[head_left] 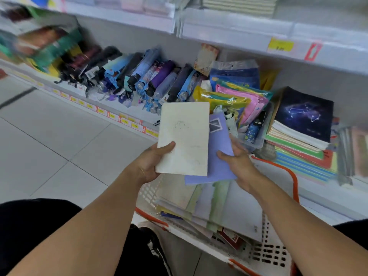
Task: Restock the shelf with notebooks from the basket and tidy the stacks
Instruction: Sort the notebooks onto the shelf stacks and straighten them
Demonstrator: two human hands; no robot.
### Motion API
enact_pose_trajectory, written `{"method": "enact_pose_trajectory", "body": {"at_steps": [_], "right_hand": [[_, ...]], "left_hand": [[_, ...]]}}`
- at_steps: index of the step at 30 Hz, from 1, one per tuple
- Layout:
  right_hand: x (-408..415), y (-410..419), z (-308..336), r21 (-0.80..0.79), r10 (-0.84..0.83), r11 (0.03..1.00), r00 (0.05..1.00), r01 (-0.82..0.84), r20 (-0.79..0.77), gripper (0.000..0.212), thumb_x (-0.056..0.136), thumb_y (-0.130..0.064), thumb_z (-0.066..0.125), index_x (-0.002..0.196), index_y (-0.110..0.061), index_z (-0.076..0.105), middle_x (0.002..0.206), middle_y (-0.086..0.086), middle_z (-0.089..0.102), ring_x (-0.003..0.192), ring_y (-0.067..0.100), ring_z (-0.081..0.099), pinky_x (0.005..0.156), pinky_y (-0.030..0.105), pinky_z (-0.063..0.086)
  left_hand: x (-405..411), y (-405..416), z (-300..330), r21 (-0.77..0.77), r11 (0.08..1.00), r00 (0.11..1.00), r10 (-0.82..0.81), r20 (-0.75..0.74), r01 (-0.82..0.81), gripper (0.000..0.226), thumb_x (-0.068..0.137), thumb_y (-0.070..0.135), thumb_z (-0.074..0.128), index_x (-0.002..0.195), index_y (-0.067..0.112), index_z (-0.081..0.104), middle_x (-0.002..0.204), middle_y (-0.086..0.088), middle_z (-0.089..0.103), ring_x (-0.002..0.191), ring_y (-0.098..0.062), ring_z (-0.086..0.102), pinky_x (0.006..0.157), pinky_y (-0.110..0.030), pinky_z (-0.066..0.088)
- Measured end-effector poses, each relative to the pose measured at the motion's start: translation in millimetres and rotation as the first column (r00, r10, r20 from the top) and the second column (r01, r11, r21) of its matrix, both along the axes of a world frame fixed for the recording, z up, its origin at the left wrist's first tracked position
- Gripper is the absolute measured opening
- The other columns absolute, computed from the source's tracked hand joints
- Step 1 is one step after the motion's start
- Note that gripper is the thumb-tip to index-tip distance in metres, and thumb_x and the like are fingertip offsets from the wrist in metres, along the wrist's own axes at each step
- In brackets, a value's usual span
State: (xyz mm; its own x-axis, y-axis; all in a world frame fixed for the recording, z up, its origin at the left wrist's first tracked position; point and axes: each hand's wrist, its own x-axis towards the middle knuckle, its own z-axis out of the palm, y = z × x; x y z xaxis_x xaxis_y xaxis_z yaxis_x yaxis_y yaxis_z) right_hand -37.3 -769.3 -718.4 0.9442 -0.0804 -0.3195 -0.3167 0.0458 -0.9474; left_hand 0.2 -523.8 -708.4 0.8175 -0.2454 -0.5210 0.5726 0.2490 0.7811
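My left hand [153,160] grips a white notebook [185,138] by its lower left corner, holding it up over the basket. My right hand [237,158] holds a lilac notebook [217,162] that partly slides behind the white one. Below both hands sits the white basket [268,253] with orange handles, holding several pale notebooks [223,208] lying flat. On the lower shelf to the right lies a notebook stack [298,140] topped by a dark blue constellation cover [304,112].
Folded umbrellas [139,76] line the lower shelf on the left. Colourful plastic pouches [235,96] and a clear tub [256,134] sit mid-shelf. An upper shelf edge [258,34] with a yellow price tag overhangs. Grey floor tiles [49,140] spread to the left.
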Motion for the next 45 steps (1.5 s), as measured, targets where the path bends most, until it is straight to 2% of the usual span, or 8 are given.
{"method": "enact_pose_trajectory", "body": {"at_steps": [6, 12, 15, 22, 29, 36, 40, 45], "right_hand": [[32, -3, 117, 0.071, -0.009, 0.997, 0.982, -0.004, 0.186, 0.028, 0.099, -0.011, 0.054, 0.126, -0.021, 0.057, 0.108, -0.005, 0.070, 0.080, 0.008, 0.073, 0.063, 0.023, 0.059], [51, 9, 228, 0.072, -0.003, 0.997, 0.948, -0.021, 0.317, 0.032, 0.102, -0.041, 0.048, 0.132, -0.033, 0.054, 0.135, -0.007, 0.062, 0.116, 0.013, 0.064, 0.103, 0.044, 0.049], [51, 6, 288, 0.185, 0.052, 0.977, 0.958, -0.107, 0.281, 0.061, 0.087, -0.062, 0.058, 0.141, -0.039, 0.041, 0.141, -0.010, 0.055, 0.109, 0.024, 0.069, 0.081, 0.054, 0.059], [81, -24, 381, 0.334, -0.118, 0.942, 0.903, -0.030, 0.413, 0.037, 0.092, 0.013, 0.045, 0.124, -0.003, 0.055, 0.126, 0.018, 0.063, 0.094, 0.033, 0.067, 0.057, 0.036, 0.060], [156, -59, 421, 0.479, -0.276, 0.874, 0.896, 0.083, 0.349, 0.030, 0.095, 0.018, 0.034, 0.123, 0.015, 0.046, 0.132, 0.030, 0.049, 0.098, 0.048, 0.060, 0.056, 0.042, 0.062], [232, -88, 419, 0.166, -0.222, 0.972, 0.869, 0.165, 0.441, 0.001, 0.094, -0.002, 0.062, 0.094, -0.001, 0.061, 0.101, 0.014, 0.064, 0.076, 0.022, 0.062, 0.051, 0.024, 0.058], [256, -117, 409, -0.396, -0.012, 0.891, 0.884, 0.221, 0.468, 0.037, 0.079, -0.035, 0.082, 0.075, -0.011, 0.055, 0.063, 0.005, 0.047, 0.052, 0.016, 0.041, 0.053, 0.029, 0.039], [284, -127, 394, -0.480, -0.087, 0.768, 0.811, 0.424, 0.579, 0.050, 0.085, -0.040, 0.074, 0.057, -0.013, 0.043, 0.043, -0.004, 0.042, 0.041, 0.012, 0.045, 0.050, 0.023, 0.037]], "left_hand": [[23, -13, 76, -0.019, 0.999, 0.993, 0.046, 0.113, -0.045, 0.032, 0.094, 0.024, 0.060, 0.125, 0.016, 0.060, 0.116, -0.007, 0.071, 0.106, -0.027, 0.067, 0.080, -0.038, 0.059], [51, -42, 212, -0.014, 0.999, 0.887, 0.045, 0.459, -0.044, 0.032, 0.095, 0.018, 0.060, 0.126, 0.024, 0.054, 0.119, -0.001, 0.070, 0.104, -0.024, 0.068, 0.080, -0.037, 0.059], [64, -59, 272, 0.039, 0.989, 0.791, 0.089, 0.606, -0.141, 0.049, 0.092, 0.022, 0.066, 0.133, 0.030, 0.040, 0.122, 0.003, 0.063, 0.107, -0.025, 0.065, 0.089, -0.045, 0.056], [119, -103, 364, 0.049, 0.997, 0.713, 0.010, 0.701, -0.061, 0.039, 0.084, -0.001, 0.070, 0.119, 0.013, 0.060, 0.115, -0.009, 0.071, 0.089, -0.020, 0.070, 0.067, -0.030, 0.057], [177, -134, 402, 0.285, 0.958, 0.596, -0.219, 0.773, -0.018, 0.047, 0.075, -0.003, 0.079, 0.119, 0.002, 0.062, 0.109, -0.010, 0.073, 0.100, -0.023, 0.071, 0.091, -0.034, 0.056], [255, -171, 395, 0.306, 0.885, 0.550, -0.069, 0.832, -0.352, 0.062, 0.076, 0.011, 0.082, 0.130, -0.003, 0.055, 0.127, -0.011, 0.061, 0.113, -0.024, 0.059, 0.105, -0.038, 0.046], [284, -184, 390, 0.337, 0.766, 0.418, -0.098, 0.903, -0.548, 0.036, 0.082, 0.014, 0.076, 0.115, 0.009, 0.064, 0.105, -0.003, 0.062, 0.092, -0.015, 0.062, 0.087, -0.028, 0.051], [318, -200, 377, 0.341, 0.754, 0.407, -0.107, 0.907, -0.562, 0.036, 0.091, 0.000, 0.062, 0.127, 0.004, 0.060, 0.127, -0.011, 0.058, 0.107, -0.024, 0.060, 0.096, -0.022, 0.046]]}}
